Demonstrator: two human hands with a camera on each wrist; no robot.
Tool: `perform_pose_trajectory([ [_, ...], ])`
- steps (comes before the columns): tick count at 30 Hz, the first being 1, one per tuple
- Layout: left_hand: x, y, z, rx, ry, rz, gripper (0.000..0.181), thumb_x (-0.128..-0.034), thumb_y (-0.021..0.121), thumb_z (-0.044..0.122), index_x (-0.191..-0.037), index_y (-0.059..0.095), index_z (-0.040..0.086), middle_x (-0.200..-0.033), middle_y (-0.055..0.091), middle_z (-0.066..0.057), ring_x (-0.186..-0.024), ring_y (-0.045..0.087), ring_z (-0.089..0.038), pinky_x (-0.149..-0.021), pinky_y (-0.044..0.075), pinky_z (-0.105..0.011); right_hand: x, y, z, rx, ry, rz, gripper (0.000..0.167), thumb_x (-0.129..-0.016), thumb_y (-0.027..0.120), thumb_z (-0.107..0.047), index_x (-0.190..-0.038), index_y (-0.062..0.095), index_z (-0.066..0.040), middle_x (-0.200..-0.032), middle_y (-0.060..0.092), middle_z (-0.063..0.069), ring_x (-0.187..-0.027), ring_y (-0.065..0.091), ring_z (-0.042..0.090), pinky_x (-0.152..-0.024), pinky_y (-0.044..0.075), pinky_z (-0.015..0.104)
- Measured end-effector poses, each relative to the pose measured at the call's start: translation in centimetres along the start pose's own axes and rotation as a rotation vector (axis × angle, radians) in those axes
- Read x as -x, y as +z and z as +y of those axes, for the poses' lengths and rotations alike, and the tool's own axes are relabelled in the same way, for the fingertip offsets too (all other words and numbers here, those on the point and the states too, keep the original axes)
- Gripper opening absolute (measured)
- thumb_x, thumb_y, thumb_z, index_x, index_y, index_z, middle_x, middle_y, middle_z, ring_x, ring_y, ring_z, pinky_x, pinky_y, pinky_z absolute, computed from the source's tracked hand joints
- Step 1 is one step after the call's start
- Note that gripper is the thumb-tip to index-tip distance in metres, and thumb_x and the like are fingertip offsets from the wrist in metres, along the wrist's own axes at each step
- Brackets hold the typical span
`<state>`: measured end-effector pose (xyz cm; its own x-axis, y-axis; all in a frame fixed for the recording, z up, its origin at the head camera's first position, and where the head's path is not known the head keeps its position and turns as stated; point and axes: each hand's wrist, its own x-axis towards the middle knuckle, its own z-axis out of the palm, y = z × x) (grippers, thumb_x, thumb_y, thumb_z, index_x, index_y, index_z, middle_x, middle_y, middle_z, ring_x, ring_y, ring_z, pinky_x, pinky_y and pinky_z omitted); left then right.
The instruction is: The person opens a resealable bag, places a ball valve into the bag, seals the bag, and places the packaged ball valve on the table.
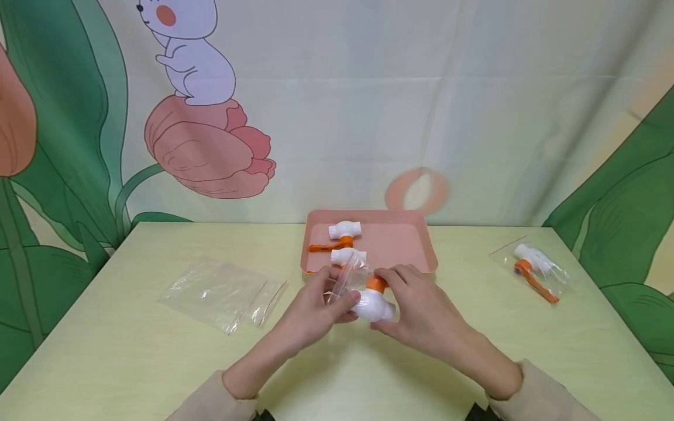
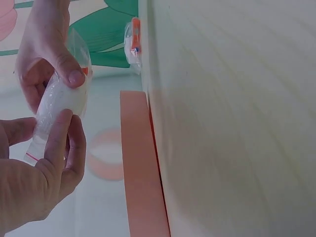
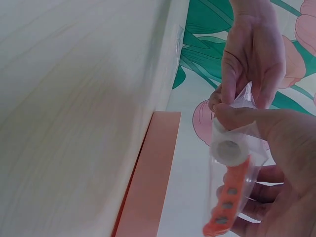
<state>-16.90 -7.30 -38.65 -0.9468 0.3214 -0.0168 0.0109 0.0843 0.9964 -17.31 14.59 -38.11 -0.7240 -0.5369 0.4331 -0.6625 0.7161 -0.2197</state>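
Note:
A white ball valve (image 1: 371, 306) with an orange handle (image 3: 231, 197) sits inside a clear zip bag (image 1: 351, 276), held above the table in front of the pink tray. My left hand (image 1: 315, 307) pinches the zip end of the bag, its thumb against the white body. On the other side, my right hand (image 1: 423, 309) grips the valve through the plastic, fingers near the orange part and thumb under the pipe end. In the right wrist view the round open pipe end (image 3: 230, 150) shows through the film.
A pink tray (image 1: 395, 240) at the back holds white valves (image 1: 344, 230) with orange handles, partly hidden by my hands. Flat clear bags (image 1: 216, 292) lie on the left of the table. Another bagged valve (image 1: 536, 263) lies at the right. A printed curtain (image 1: 337, 117) hangs behind.

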Motion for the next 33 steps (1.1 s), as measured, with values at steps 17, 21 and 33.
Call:
perform_pose_trajectory([
  [17,0.1,0.1,0.3,0.026,-0.004,-0.089,0.046,-0.1012,0.068,0.016,-0.136,0.046,-0.004,-0.130,0.050,-0.020,-0.106,0.066,-0.034,-0.087,0.059,-0.045,0.3,-0.4,0.6,0.004,0.092,-0.050,0.070,-0.067,0.096,-0.022,-0.124,0.062,-0.001,-0.111,0.065,0.004,-0.101,0.060,0.020,-0.079,0.057,0.037],
  [21,0.3,0.0,0.4,-0.043,0.001,-0.092,0.050,-0.1012,0.068,0.022,-0.139,0.045,0.000,-0.131,0.051,-0.019,-0.110,0.061,-0.034,-0.084,0.060,-0.043,0.6,-0.4,1.1,-0.007,0.124,-0.066,0.070,-0.067,0.096,-0.023,-0.124,0.062,-0.002,-0.110,0.065,0.004,-0.095,0.060,0.018,-0.077,0.057,0.036],
  [33,1.1,-1.3,0.3,-0.263,0.040,-0.119,0.045,-0.1012,0.066,0.030,-0.137,0.050,0.008,-0.127,0.057,-0.009,-0.116,0.058,-0.023,-0.094,0.050,-0.039,1.9,-1.2,3.3,0.016,0.192,-0.037,0.061,-0.069,0.094,-0.026,-0.117,0.064,-0.006,-0.104,0.067,0.001,-0.090,0.065,0.019,-0.068,0.055,0.037],
])
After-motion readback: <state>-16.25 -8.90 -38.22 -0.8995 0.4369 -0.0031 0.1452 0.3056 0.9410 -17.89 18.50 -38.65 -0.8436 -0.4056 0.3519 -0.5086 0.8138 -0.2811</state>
